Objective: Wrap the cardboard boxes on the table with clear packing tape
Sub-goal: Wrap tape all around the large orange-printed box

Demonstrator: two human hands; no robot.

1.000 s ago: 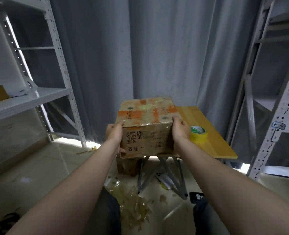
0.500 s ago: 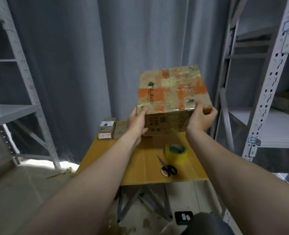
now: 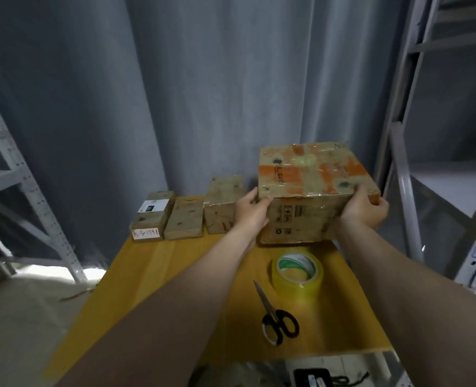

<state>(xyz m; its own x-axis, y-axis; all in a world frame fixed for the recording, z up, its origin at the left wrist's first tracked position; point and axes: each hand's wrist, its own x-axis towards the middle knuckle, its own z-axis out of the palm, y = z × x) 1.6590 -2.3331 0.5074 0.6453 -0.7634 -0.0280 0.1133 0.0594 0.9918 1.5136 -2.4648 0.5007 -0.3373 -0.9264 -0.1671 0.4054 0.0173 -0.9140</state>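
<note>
Big box (image 3: pixel 312 188) sits right of centre in the frame, at the far right of the table (image 3: pixel 153 275), between both hands. Can't tell if its base is fully down yet. Left hand (image 3: pixel 249 209) presses flat on its left side, right hand (image 3: pixel 366 209) cups the right side w/ fingers round the far corner; each grip is clamped on the box. Glossy film and orange strips already cover the top.

To do this well: lower it level, keep clear of the tape roll (image 3: pixel 298 270) just below in frame, let go evenly.

Box is upright, printed side toward the camera; looks slightly longer left-right across the frame, though not by much. Scissors (image 3: pixel 276 317) lower still; three small boxes (image 3: pixel 185 217) in a row to the left.
</note>
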